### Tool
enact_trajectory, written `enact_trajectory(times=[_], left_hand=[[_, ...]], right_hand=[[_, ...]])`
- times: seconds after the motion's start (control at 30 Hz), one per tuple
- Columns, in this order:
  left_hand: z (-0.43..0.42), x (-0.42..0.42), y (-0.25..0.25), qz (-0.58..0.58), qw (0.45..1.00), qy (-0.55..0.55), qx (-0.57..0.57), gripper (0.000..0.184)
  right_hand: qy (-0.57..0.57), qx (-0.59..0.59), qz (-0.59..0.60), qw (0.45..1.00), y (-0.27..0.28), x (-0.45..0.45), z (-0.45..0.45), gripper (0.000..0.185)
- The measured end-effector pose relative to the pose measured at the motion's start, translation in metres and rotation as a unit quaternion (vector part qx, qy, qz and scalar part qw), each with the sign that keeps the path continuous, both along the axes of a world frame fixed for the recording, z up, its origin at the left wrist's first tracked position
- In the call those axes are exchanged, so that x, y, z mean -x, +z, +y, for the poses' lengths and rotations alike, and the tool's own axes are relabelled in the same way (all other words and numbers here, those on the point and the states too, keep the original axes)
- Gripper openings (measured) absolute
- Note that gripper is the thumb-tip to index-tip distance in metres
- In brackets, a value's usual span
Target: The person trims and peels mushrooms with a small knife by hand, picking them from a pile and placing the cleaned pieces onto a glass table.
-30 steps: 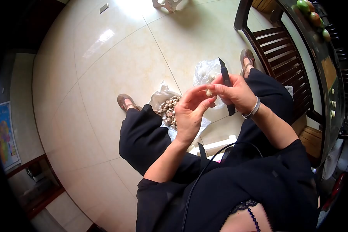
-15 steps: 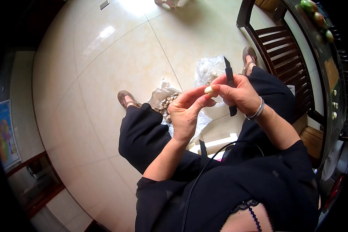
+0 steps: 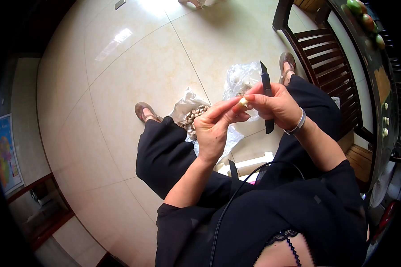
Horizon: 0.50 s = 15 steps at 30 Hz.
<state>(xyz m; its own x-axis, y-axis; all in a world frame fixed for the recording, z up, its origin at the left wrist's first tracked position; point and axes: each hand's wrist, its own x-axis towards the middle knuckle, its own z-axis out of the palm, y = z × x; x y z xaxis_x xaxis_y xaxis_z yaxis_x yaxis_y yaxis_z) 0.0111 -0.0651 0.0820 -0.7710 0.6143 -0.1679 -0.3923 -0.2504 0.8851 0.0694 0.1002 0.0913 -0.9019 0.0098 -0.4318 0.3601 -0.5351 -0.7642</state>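
Observation:
A small pale piece is pinched between the fingertips of both hands; it looks like a peeled clove or bulb. My left hand has its thumb and fingers closed on it from the left. From the right, the thumb of my right hand presses on it, while the same hand also holds a black-handled knife, blade pointing up and away. Beyond my left hand lies an open white bag of small brownish bulbs. A second clear plastic bag with pale bits rests beyond my right hand.
At the right stand a dark slatted wooden chair and a dark table bearing green-red fruit and several small pale pieces. A white plastic object is between my legs, with a black cable crossing in front.
Both hands have shifted slightly, and the pale piece has turned between the fingertips. The knife has moved a little to the right, still in my right hand.

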Motion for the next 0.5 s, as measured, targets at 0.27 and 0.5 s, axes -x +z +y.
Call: enact_trajectory(times=[0.27,0.5], left_hand=[[0.0007,0.0011,-0.0014,-0.02,1.0,-0.001,0.0,0.02],[0.0033,-0.0003,0.0016,-0.026,1.0,0.0,-0.006,0.023]], right_hand=[[-0.007,-0.023,0.002,1.0,0.0027,-0.0001,-0.0014,0.014],[-0.012,-0.043,0.004,0.999,-0.0024,0.0001,-0.0026,0.015]])
